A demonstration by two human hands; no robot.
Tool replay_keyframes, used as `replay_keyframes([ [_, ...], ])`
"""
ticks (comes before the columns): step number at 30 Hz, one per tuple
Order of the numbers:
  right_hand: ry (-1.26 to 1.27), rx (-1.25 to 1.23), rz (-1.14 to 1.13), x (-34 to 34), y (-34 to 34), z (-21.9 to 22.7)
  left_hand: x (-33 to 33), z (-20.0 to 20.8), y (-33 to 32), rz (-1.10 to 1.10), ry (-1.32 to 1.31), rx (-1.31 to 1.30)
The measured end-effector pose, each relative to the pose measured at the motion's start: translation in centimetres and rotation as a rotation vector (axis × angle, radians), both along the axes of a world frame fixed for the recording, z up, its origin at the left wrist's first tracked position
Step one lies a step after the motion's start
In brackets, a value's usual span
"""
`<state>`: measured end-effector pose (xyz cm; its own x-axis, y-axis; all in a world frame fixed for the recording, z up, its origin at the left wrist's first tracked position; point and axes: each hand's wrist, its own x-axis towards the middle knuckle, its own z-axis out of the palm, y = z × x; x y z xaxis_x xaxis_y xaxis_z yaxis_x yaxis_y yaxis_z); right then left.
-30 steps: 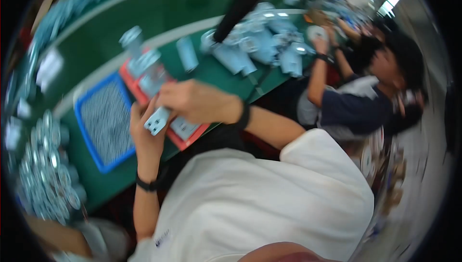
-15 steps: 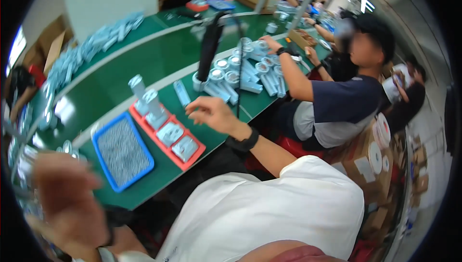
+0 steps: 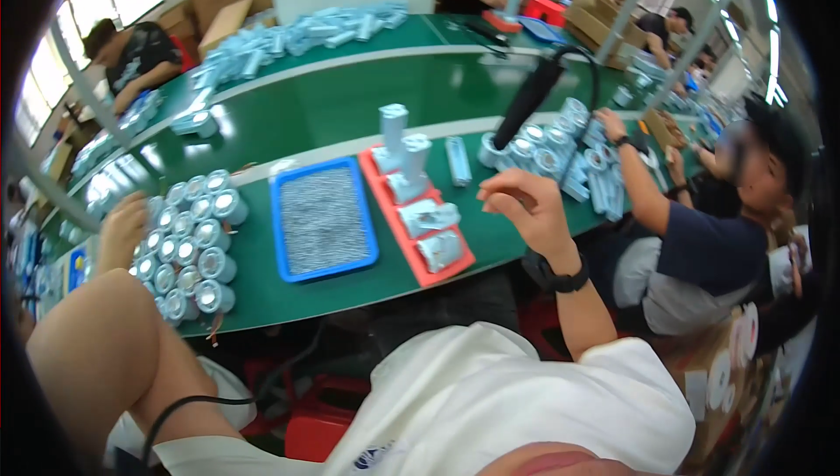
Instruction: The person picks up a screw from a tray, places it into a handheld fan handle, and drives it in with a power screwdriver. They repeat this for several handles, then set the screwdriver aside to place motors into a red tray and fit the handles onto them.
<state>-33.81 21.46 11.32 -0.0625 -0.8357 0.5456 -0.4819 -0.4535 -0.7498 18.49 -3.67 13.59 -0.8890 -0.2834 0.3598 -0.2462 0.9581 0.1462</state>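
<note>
Lengthwise, on the green table (image 3: 254, 288), the red holder (image 3: 411, 241) slanted away, left of the nearer right hand (image 3: 544, 212), which hovered empty, fingers loosely curled; between them, slightly farther off, one pale-blue casing (image 3: 458, 163) pointed away.

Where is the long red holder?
In the head view, the long red holder lies centrally on the green table, right of the blue tray, left of the right hand.
</note>
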Motion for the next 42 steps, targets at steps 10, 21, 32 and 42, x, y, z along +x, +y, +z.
replay_keyframes([
  [10,-0.063,0.229,-0.283,-4.4,-1.1,-11.7,-6.9,-7.6,-4.7,-0.178,-0.243,0.475],
  [21,0.524,0.445,-0.517,-3.8,-5.7,-10.4,-4.3,-2.9,-5.0,0.274,0.108,0.692],
  [32,0.486,0.4,-0.518,-5.7,-6.9,-14.3,-18.5,-2.1,13.1,0.389,0.48,0.243],
  [42,0.124,0.314,-0.394,-5.3,3.2,-8.6,-29.0,-13.5,22.2,0.223,0.494,0.419],
])
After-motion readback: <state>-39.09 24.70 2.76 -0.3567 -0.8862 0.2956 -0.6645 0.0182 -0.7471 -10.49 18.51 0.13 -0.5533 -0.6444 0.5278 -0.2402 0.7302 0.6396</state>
